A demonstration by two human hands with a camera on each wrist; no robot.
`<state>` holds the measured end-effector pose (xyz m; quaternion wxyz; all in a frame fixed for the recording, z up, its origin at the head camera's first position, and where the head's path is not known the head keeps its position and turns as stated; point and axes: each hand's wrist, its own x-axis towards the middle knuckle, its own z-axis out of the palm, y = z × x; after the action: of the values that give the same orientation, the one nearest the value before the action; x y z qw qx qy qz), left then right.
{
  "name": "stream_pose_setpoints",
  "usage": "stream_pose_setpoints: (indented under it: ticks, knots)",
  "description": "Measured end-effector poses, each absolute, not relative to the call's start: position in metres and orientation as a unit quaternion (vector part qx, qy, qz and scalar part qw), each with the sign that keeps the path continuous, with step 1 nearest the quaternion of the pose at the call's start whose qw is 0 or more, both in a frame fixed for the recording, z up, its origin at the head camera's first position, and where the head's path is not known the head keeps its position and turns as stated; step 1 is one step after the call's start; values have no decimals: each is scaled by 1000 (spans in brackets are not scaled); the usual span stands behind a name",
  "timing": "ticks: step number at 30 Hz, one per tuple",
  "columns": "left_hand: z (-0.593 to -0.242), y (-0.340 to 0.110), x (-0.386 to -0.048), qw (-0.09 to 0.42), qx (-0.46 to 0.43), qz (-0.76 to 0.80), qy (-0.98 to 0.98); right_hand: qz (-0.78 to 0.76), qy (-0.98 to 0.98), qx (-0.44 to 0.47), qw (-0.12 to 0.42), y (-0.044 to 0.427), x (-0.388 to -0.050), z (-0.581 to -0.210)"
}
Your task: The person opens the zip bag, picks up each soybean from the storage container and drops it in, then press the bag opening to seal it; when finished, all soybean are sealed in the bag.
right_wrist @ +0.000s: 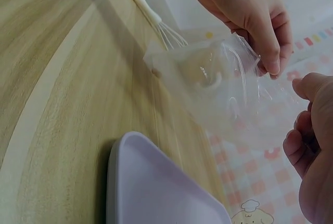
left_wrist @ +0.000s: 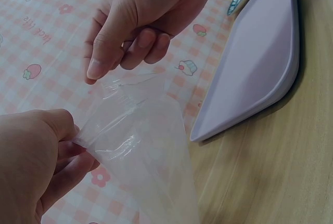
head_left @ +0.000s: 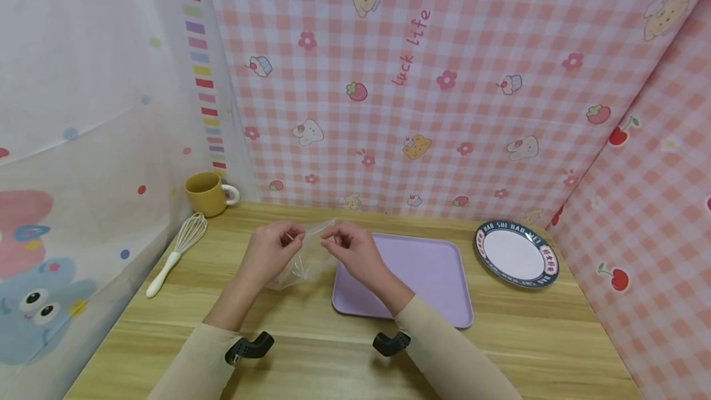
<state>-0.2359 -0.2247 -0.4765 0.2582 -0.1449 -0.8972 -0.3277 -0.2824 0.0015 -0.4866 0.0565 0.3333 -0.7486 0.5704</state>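
Note:
A clear plastic bag (head_left: 297,271) hangs between the two hands, above the wooden table and left of the lilac tray. My left hand (head_left: 270,250) pinches the bag's edge between thumb and fingers. My right hand (head_left: 360,255) has thumb and forefinger together at the bag's upper edge, the other fingers curled in. In the left wrist view the film (left_wrist: 151,141) is creased near the left fingertips and drops loosely below them. The bag (right_wrist: 192,86) looks see-through in the right wrist view, and no contents can be made out. The right fingertips' contact with the thin film is hard to see.
The lilac tray (head_left: 424,276) lies beneath and right of the right hand. A dark-rimmed plate (head_left: 516,255) is at the far right. At the back left stands a yellow mug (head_left: 204,195) with a white handle, and a white-handled whisk (head_left: 174,257) lies before it.

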Motion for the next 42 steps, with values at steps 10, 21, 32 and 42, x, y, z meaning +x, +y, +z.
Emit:
stream_pose_setpoints:
  ticks: [10, 21, 32, 42]
  knots:
    - [-475, -226, -236, 259, -147, -323, -898, 566, -763, 310, 48, 7, -289, -485]
    - [-472, -226, -234, 255, -146, -322, -900, 551, -774, 301, 85, 17, -315, -487]
    - [-472, -227, -234, 249, -167, -315, -901, 518, -782, 345, 37, 21, -328, -488]
    - [-470, -229, -228, 234, -163, -314, -906, 539, -774, 331, 30, 17, -325, -488]
